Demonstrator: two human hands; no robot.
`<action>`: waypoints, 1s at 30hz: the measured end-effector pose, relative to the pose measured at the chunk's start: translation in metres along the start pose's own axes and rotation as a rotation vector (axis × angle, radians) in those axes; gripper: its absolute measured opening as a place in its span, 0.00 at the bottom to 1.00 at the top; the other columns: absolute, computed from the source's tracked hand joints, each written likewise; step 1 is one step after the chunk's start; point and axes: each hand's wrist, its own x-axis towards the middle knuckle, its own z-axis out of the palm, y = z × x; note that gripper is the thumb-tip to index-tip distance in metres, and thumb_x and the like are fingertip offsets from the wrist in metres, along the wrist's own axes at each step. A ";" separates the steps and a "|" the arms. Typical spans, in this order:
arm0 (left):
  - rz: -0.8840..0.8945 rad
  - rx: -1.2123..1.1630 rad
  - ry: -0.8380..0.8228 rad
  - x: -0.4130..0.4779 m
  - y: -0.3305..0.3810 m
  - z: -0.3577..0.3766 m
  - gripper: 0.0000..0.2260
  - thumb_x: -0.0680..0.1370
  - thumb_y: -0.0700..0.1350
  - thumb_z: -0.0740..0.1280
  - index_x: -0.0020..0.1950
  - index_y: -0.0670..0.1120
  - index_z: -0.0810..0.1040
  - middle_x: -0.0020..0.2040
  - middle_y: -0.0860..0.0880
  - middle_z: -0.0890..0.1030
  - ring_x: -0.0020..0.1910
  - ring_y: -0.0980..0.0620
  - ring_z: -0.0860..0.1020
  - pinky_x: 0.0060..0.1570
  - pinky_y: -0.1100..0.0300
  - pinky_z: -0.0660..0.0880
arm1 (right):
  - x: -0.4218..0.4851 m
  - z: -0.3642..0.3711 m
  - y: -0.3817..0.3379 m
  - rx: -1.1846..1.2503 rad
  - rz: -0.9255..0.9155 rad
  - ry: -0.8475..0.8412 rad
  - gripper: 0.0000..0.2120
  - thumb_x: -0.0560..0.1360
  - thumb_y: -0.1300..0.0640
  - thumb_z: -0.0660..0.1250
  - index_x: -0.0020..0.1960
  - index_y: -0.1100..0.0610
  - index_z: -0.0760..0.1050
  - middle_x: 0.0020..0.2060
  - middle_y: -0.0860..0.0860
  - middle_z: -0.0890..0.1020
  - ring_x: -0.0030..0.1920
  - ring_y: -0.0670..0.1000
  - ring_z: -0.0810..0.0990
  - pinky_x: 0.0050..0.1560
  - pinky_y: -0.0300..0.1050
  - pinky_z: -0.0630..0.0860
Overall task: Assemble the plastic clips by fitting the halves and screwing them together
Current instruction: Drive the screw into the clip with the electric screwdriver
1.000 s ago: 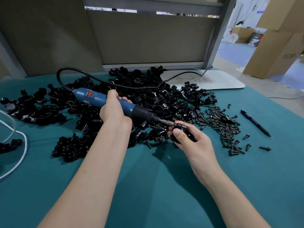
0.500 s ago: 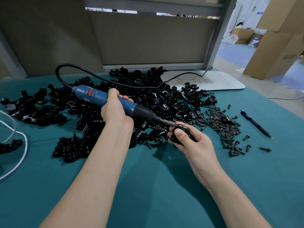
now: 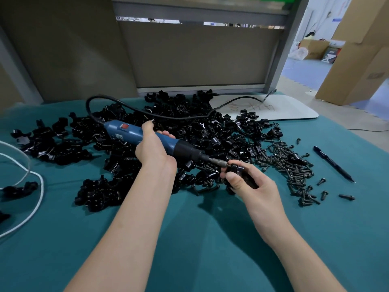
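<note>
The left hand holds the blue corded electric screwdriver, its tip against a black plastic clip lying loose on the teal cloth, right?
Not quite: the head view shows the black plastic clip gripped in the right hand, not lying loose on the teal cloth. The left hand does hold the blue corded electric screwdriver, tip against it.

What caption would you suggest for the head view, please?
Left hand holds a blue electric screwdriver to a black clip gripped by the right hand over a teal table.
</note>
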 end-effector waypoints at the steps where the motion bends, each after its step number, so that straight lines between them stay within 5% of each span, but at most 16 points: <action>1: -0.013 -0.028 0.015 0.000 0.001 -0.001 0.12 0.78 0.49 0.72 0.46 0.43 0.72 0.30 0.49 0.76 0.24 0.53 0.75 0.30 0.60 0.78 | -0.001 0.001 0.000 -0.036 -0.021 -0.004 0.21 0.66 0.32 0.72 0.58 0.36 0.82 0.49 0.49 0.88 0.55 0.55 0.84 0.62 0.55 0.79; 4: -0.083 -0.190 -0.012 0.002 0.004 -0.004 0.19 0.77 0.60 0.70 0.49 0.44 0.73 0.30 0.48 0.78 0.23 0.51 0.76 0.29 0.60 0.76 | -0.002 0.003 -0.002 -0.078 -0.066 -0.024 0.17 0.67 0.33 0.71 0.55 0.33 0.81 0.47 0.50 0.88 0.52 0.55 0.82 0.51 0.38 0.78; 10: -0.099 -0.158 -0.033 0.008 0.013 -0.008 0.20 0.77 0.63 0.68 0.51 0.45 0.76 0.48 0.43 0.81 0.37 0.46 0.84 0.40 0.50 0.84 | -0.004 0.005 -0.004 -0.130 -0.077 -0.034 0.15 0.69 0.35 0.71 0.55 0.33 0.80 0.48 0.54 0.86 0.50 0.62 0.77 0.41 0.32 0.73; 16: -0.015 -0.122 0.003 0.009 0.013 -0.010 0.22 0.80 0.63 0.62 0.47 0.43 0.74 0.25 0.50 0.78 0.22 0.52 0.77 0.28 0.62 0.77 | -0.011 0.010 -0.004 -0.143 -0.116 -0.050 0.15 0.68 0.34 0.71 0.55 0.33 0.80 0.44 0.44 0.85 0.42 0.59 0.74 0.40 0.36 0.75; 18: -0.005 -0.097 0.020 0.010 0.013 -0.010 0.23 0.80 0.65 0.61 0.44 0.44 0.74 0.25 0.51 0.77 0.22 0.52 0.77 0.27 0.63 0.75 | -0.013 0.012 -0.004 -0.150 -0.144 -0.064 0.15 0.69 0.35 0.72 0.55 0.33 0.80 0.43 0.39 0.84 0.36 0.49 0.74 0.39 0.29 0.72; 21: -0.049 -0.041 0.021 0.011 0.015 -0.011 0.26 0.78 0.68 0.61 0.45 0.45 0.76 0.26 0.50 0.79 0.23 0.51 0.77 0.28 0.63 0.77 | -0.014 0.013 -0.005 -0.183 -0.258 -0.074 0.10 0.72 0.46 0.74 0.53 0.36 0.81 0.49 0.35 0.84 0.49 0.36 0.80 0.48 0.26 0.73; 26: -0.072 -0.001 0.050 0.013 0.012 -0.012 0.25 0.78 0.67 0.64 0.54 0.44 0.75 0.28 0.48 0.78 0.22 0.52 0.77 0.27 0.62 0.76 | -0.014 0.009 -0.002 -0.356 -0.539 -0.070 0.12 0.74 0.56 0.74 0.56 0.44 0.80 0.58 0.38 0.82 0.65 0.41 0.79 0.66 0.32 0.71; 30: -0.093 -0.010 0.040 0.015 0.012 -0.013 0.20 0.79 0.63 0.65 0.53 0.45 0.73 0.37 0.47 0.77 0.21 0.53 0.76 0.27 0.62 0.75 | -0.012 0.008 -0.002 -0.410 -0.559 -0.068 0.16 0.76 0.52 0.71 0.63 0.46 0.77 0.67 0.35 0.77 0.72 0.39 0.73 0.72 0.32 0.66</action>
